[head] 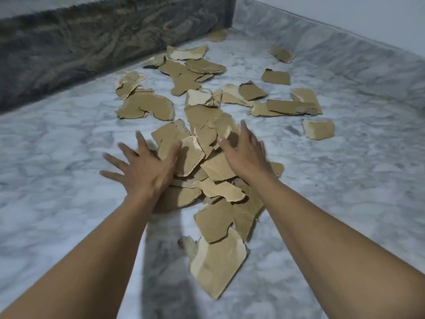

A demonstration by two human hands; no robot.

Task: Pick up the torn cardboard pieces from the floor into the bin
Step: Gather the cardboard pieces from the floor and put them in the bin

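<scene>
- Torn cardboard pieces (213, 171) are seen heaped mid-floor — loose ones scattered toward the far corner of the marble floor (57, 146).
- Left hand (147, 171): fingers spread straight, laid on the heap's left side; nothing gripped.
- Right hand (246, 153): fingers straight, pressed on the heap's right side — nothing gripped.

A white marble floor (69, 139) fills the frame; torn cardboard pieces (216, 166) lie scattered centre to upper right, apparently overlapping.

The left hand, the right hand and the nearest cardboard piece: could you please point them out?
left hand (143, 168), head view, back of the hand.
right hand (245, 155), head view, back of the hand.
nearest cardboard piece (218, 265), head view, middle of its face.
</scene>
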